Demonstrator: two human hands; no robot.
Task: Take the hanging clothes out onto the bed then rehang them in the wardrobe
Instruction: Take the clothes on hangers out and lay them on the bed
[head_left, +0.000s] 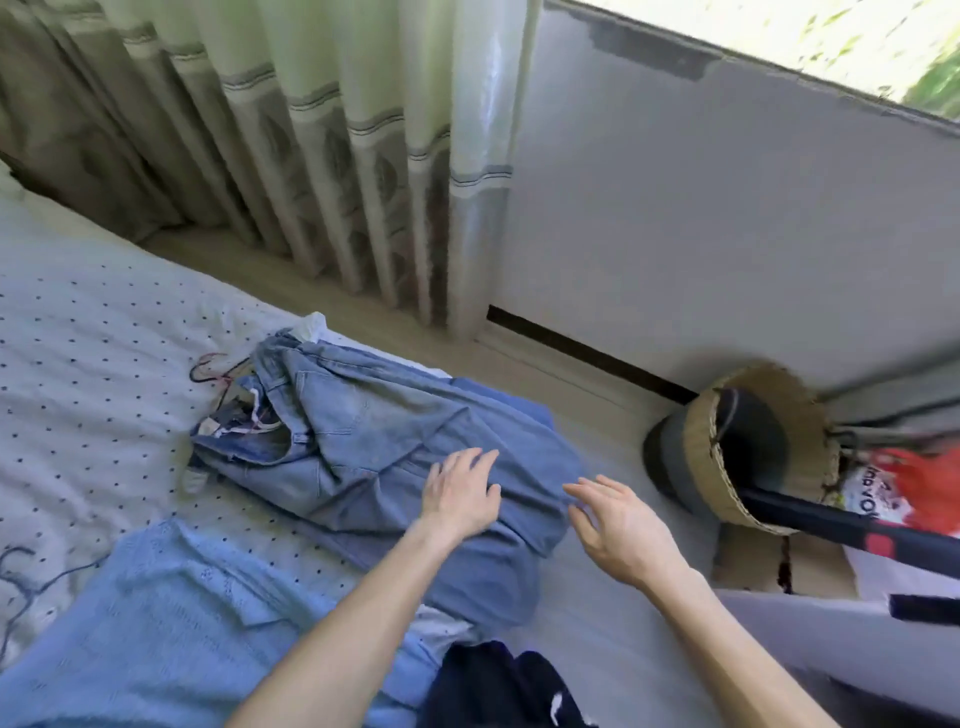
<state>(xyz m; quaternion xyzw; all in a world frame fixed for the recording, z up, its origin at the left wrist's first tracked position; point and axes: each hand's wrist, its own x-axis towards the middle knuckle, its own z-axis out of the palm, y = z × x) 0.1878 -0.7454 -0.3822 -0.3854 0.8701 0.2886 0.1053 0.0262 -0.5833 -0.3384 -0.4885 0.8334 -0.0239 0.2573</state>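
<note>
A pile of blue denim clothes (374, 447) lies on the bed (93, 332), with thin wire hangers (218, 371) sticking out at its left end. My left hand (460, 491) rests flat on the lower part of the denim, fingers spread. Just past the pile's right edge, my right hand (618, 525) hovers with its fingers straight, the fingertips near the cloth. A light blue knitted garment (171, 618) is spread at the bed's near left. A dark navy garment (498, 686) lies at the bottom centre.
The dotted white bedsheet has another dark hanger (21, 587) at its far left. Striped curtains (311, 156) hang behind the bed beside a grey wall. A woven basket (753, 447) stands on the floor at right, with a black pole (852, 527) and a red-and-white bag (904, 493).
</note>
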